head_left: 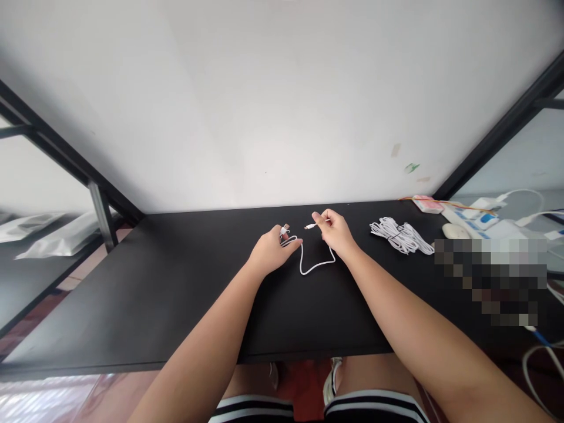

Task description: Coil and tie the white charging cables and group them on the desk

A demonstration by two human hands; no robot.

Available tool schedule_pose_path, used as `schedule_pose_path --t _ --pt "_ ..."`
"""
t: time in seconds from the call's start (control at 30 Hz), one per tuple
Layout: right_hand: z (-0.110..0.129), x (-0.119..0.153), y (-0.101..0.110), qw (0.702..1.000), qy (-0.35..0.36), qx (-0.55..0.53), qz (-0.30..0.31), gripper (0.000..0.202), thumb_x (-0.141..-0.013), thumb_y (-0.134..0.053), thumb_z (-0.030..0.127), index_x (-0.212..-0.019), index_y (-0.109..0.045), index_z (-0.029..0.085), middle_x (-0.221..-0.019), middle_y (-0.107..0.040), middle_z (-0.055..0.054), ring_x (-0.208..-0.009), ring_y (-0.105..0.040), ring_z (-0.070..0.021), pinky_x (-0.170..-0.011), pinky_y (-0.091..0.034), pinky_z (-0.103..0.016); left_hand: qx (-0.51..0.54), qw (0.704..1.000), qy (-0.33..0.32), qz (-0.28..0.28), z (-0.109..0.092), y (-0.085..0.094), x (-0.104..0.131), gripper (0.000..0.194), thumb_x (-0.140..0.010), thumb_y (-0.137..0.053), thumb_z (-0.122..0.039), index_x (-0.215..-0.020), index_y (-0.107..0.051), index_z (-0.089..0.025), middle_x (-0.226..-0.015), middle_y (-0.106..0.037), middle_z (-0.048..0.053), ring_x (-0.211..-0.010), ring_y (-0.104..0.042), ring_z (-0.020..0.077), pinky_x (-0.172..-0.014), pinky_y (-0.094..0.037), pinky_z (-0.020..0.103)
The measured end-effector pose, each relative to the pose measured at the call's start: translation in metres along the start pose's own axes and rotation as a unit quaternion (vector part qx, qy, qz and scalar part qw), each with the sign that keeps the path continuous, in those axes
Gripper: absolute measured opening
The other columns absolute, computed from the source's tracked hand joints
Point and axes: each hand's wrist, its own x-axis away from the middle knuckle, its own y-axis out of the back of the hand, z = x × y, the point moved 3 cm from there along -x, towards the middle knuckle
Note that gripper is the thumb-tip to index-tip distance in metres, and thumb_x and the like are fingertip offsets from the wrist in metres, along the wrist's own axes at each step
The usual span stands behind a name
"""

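A white USB charging cable (314,269) runs between my two hands over the black tabletop, its middle drooping in a loop. My left hand (274,247) is closed around one part of it, with the metal USB plug (285,228) sticking up past the fingers and some folded cable by the thumb. Between thumb and fingers, my right hand (333,228) pinches the other end. The small connector (309,226) there points left toward my left hand, and the two ends are apart.
A tied bundle of white cables (399,235) lies right of my right hand. Beyond it are a white mouse (455,231), a power strip (469,222) with plugged-in adapters, and a pink-white box (428,204). Black frame bars (103,214) rise at the table's sides; a wall stands behind.
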Motion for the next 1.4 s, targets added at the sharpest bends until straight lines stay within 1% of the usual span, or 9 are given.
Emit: schedule_pose_path --t 0.13,0.27,0.4,0.57,0.77,0.97,1.2,1.3,1.4 --pt "-0.005 -0.003 0.0 0.999 -0.007 0.043 0.006 0.059 -0.078 -0.058 0.077 -0.067 -0.035 0.024 -0.053 -0.036 0.006 -0.048 -0.038 -0.0115 -0.049 -0.032 -0.026 -0.039 0.999 0.013 0.029 0.003 0.001 0.002 0.044 -0.066 -0.078 -0.06 -0.079 -0.057 -0.023 -0.077 -0.065 0.004 -0.065 -0.056 0.0193 -0.057 -0.034 0.027" --pt "-0.005 -0.002 -0.002 0.995 0.002 0.092 0.049 0.057 -0.078 -0.059 0.074 -0.067 -0.036 0.023 -0.055 -0.039 0.006 -0.051 -0.038 -0.012 -0.051 -0.032 -0.026 -0.068 0.996 -0.007 0.054 0.002 0.003 0.002 0.04 -0.063 -0.083 -0.052 -0.078 -0.06 -0.023 -0.077 -0.066 0.004 -0.068 -0.058 0.0205 -0.057 -0.034 0.027" --pt "0.002 0.003 -0.004 0.983 0.026 0.147 0.108 0.052 -0.075 -0.068 0.066 -0.068 -0.04 0.023 -0.056 -0.043 0.006 -0.053 -0.038 -0.012 -0.053 -0.031 -0.027 -0.083 0.995 -0.016 0.054 0.003 0.003 0.001 0.027 -0.067 -0.081 -0.041 -0.071 -0.061 -0.023 -0.073 -0.065 0.003 -0.062 -0.056 0.0195 -0.054 -0.032 0.027" --pt "0.006 0.01 -0.008 0.965 0.03 0.166 0.198 0.038 -0.078 -0.069 0.057 -0.073 -0.054 0.023 -0.058 -0.048 0.006 -0.053 -0.041 -0.0122 -0.054 -0.031 -0.026 -0.122 0.99 -0.024 0.071 0.004 0.002 0.0 0.023 -0.077 -0.071 -0.041 -0.069 -0.057 -0.024 -0.071 -0.065 0.004 -0.06 -0.055 0.0198 -0.053 -0.03 0.028" --pt "0.008 0.013 -0.01 0.95 0.032 0.157 0.267 0.036 -0.077 -0.07 0.059 -0.082 -0.065 0.024 -0.061 -0.049 0.005 -0.054 -0.041 -0.0113 -0.054 -0.031 -0.026 -0.165 0.98 -0.038 0.108 0.0 0.0 0.002 0.022 -0.082 -0.061 -0.038 -0.07 -0.05 -0.024 -0.072 -0.065 0.004 -0.059 -0.053 0.0194 -0.053 -0.03 0.029" --pt "0.013 0.013 -0.009 0.941 0.059 0.182 0.279 0.039 -0.072 -0.074 0.06 -0.084 -0.071 0.024 -0.069 -0.05 0.003 -0.061 -0.04 -0.0123 -0.057 -0.032 -0.026 -0.134 0.988 -0.031 0.072 -0.004 0.001 0.001 0.023 -0.087 -0.054 -0.035 -0.069 -0.045 -0.023 -0.071 -0.061 0.003 -0.061 -0.051 0.018 -0.055 -0.03 0.029" --pt "0.011 0.012 -0.011 0.95 0.02 0.191 0.248 0.048 -0.081 -0.062 0.063 -0.068 -0.044 0.021 -0.063 -0.045 0.005 -0.057 -0.038 -0.0114 -0.056 -0.029 -0.027 -0.099 0.993 -0.071 0.0 -0.006 0.002 -0.005 0.026 -0.089 -0.049 -0.027 -0.065 -0.04 -0.022 -0.077 -0.053 0.003 -0.076 -0.054 0.0186 -0.071 -0.041 0.032" --pt "0.012 0.013 -0.011 0.952 0.019 0.191 0.238 0.046 -0.086 -0.056 0.062 -0.07 -0.041 0.022 -0.062 -0.045 0.005 -0.057 -0.039 -0.0119 -0.056 -0.03 -0.027 -0.073 0.994 -0.077 -0.012 -0.006 0.002 -0.005 0.025 -0.089 -0.049 -0.026 -0.066 -0.041 -0.022 -0.079 -0.054 0.004 -0.085 -0.055 0.0205 -0.077 -0.043 0.033" --pt "0.012 0.013 -0.011 0.953 0.021 0.193 0.234 0.043 -0.087 -0.056 0.06 -0.072 -0.042 0.022 -0.064 -0.047 0.005 -0.058 -0.041 -0.0121 -0.056 -0.03 -0.026 -0.051 0.997 -0.063 -0.009 -0.006 0.003 -0.004 0.023 -0.089 -0.048 -0.026 -0.068 -0.041 -0.022 -0.076 -0.055 0.002 -0.079 -0.055 0.0189 -0.072 -0.041 0.031"
